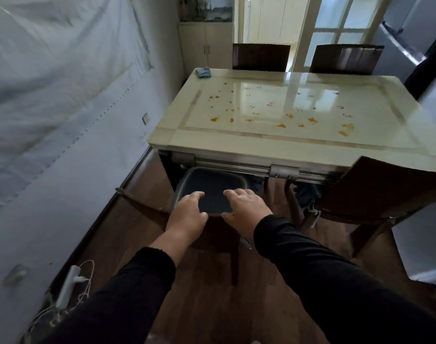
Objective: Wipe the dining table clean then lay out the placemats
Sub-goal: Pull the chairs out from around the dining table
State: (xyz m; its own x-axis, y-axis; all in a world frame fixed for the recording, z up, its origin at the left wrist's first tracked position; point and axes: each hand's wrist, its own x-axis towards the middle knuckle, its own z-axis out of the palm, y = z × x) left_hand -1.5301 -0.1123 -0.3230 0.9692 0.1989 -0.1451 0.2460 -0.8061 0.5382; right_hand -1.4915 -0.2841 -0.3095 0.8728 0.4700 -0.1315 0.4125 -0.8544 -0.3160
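Cream, glossy stone formed the top of the dining table, and orange stains with scattered crumbs lay across its middle — nothing had been wiped. A crumpled blue cloth sat at the far left corner, well apart from both hands. The dark placemats lay stacked on a chair seat tucked partly under the near table edge. The left hand and right hand rested on the stack's near edge, fingers spread over the top, thumbs at the rim — a loose hold, not a firm clamp; whether the thumbs reached underneath could not be seen. Judged as the step: lifting the stack clear. Recommended practice — grip both near corners, keep the stack level, and set it away from the soiled surface. Wiping should precede any laying out.
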